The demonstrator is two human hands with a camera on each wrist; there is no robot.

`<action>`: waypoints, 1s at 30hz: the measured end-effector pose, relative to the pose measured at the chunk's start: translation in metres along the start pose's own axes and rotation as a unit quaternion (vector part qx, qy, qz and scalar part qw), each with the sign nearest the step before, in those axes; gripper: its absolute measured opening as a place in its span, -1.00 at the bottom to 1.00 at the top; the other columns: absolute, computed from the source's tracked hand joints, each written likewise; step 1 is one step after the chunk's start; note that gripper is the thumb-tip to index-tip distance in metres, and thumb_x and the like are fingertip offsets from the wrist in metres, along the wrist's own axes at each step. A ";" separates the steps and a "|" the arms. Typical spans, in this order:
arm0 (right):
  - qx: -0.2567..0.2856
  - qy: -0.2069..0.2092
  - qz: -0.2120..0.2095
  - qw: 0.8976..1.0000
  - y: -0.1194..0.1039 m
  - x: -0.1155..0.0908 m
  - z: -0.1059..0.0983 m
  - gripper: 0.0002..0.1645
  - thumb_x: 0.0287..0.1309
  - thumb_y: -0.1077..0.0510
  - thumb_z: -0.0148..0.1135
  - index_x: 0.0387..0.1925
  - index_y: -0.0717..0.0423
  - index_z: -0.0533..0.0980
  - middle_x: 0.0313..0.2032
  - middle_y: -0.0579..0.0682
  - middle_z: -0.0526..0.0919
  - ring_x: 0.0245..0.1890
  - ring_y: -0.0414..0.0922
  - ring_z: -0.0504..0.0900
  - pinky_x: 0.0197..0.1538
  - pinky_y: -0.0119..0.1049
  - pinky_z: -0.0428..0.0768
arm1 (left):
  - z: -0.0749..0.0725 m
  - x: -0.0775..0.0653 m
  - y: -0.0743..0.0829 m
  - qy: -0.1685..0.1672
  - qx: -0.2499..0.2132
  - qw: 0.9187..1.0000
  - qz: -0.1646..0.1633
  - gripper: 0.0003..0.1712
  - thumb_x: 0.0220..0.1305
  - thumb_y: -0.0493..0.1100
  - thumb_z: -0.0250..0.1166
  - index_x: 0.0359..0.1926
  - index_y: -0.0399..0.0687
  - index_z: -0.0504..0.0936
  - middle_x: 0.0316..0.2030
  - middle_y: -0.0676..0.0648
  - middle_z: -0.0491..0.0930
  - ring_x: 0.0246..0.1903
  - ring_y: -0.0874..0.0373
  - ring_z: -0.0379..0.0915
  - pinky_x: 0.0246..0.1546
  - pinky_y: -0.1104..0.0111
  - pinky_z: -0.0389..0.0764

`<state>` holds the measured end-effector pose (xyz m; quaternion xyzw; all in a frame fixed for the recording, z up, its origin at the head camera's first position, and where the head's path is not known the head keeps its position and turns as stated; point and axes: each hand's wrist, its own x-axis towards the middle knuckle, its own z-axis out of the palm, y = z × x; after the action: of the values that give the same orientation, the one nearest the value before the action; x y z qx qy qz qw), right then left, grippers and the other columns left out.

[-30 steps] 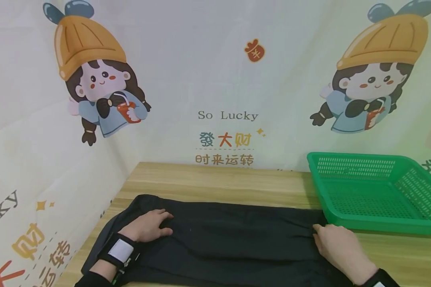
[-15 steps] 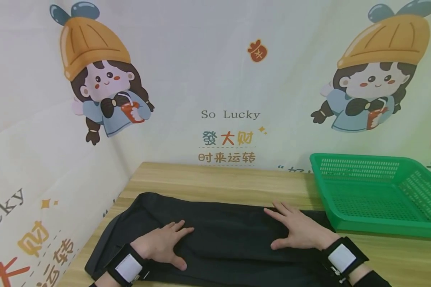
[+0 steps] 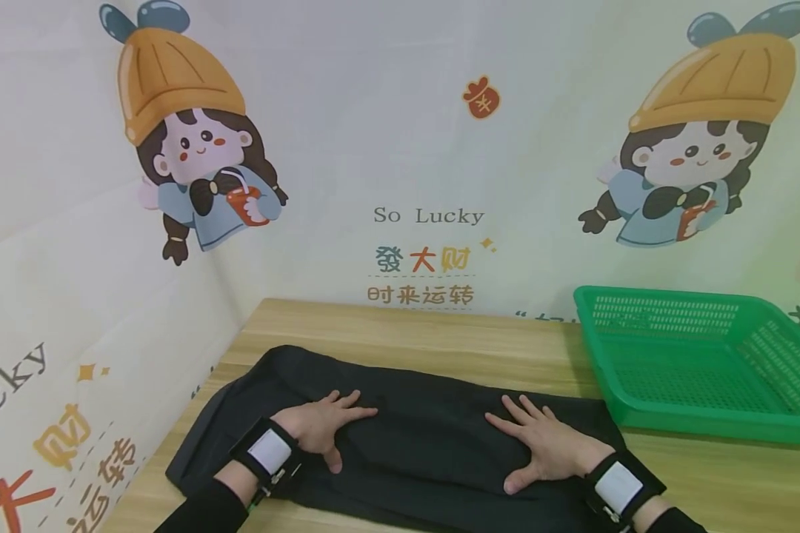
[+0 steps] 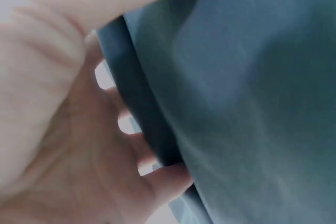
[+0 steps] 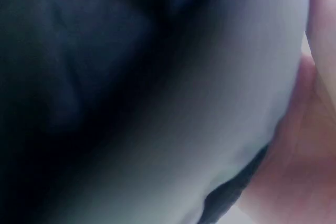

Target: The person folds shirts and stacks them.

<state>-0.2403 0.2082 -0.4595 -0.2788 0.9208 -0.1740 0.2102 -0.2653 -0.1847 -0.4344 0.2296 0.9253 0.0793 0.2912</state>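
Observation:
A black folded cloth (image 3: 427,437) lies lengthwise across the wooden table, with soft creases along it. My left hand (image 3: 320,426) rests on its left half, fingers spread. On the right half my right hand (image 3: 550,444) lies with fingers fanned out and thumb apart. The left wrist view has the cloth (image 4: 252,103) close up beside the left palm and the extended fingers. Cloth (image 5: 210,87) fills most of the right wrist view, blurred, and only part of the right palm (image 5: 299,161) shows at its edge.
A green perforated plastic basket (image 3: 707,414) stands at the right, close to the cloth's far right corner. The wooden table (image 3: 400,333) meets a printed backdrop (image 3: 347,133) behind and at the left.
My right hand has left the cloth's right edge and moved left onto it, fingers spreading. My left hand has shifted right and spread its fingers. The cloth now lies slightly more slanted.

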 end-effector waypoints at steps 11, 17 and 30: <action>-0.023 0.007 0.049 0.998 -0.016 0.003 0.013 0.25 -0.09 -0.49 0.34 0.53 -0.05 0.11 0.55 0.32 -0.05 0.52 0.43 -0.06 0.35 0.51 0.07 | -0.032 0.055 -0.006 0.047 0.000 0.998 0.035 0.01 -0.07 -0.25 0.56 0.44 0.13 0.34 0.56 -0.16 0.04 0.54 -0.34 -0.16 0.45 -0.23 0.10; -0.049 0.017 0.088 0.995 -0.027 0.007 0.022 0.25 -0.03 -0.55 0.22 0.54 0.00 0.08 0.53 0.35 -0.03 0.50 0.44 -0.01 0.31 0.51 0.16 | -0.041 0.075 -0.006 0.109 0.003 0.994 0.022 -0.07 -0.08 -0.26 0.58 0.38 0.04 0.43 0.50 -0.27 0.16 0.49 -0.38 -0.01 0.40 -0.26 0.17; -0.048 -0.009 -0.055 0.997 0.018 0.010 -0.041 0.24 -0.30 -0.17 0.59 0.48 -0.04 0.25 0.49 0.24 0.19 0.45 0.33 0.23 0.24 0.17 0.48 | -0.015 0.037 0.024 0.215 -0.060 0.972 -0.072 -0.32 0.33 0.16 0.23 0.39 0.02 0.42 0.46 -0.35 0.21 0.41 -0.54 0.04 0.26 -0.40 0.23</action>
<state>-0.2755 0.2245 -0.4351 -0.3406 0.9093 -0.1385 0.1948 -0.2923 -0.1462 -0.4340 0.1223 0.9738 0.1613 0.1037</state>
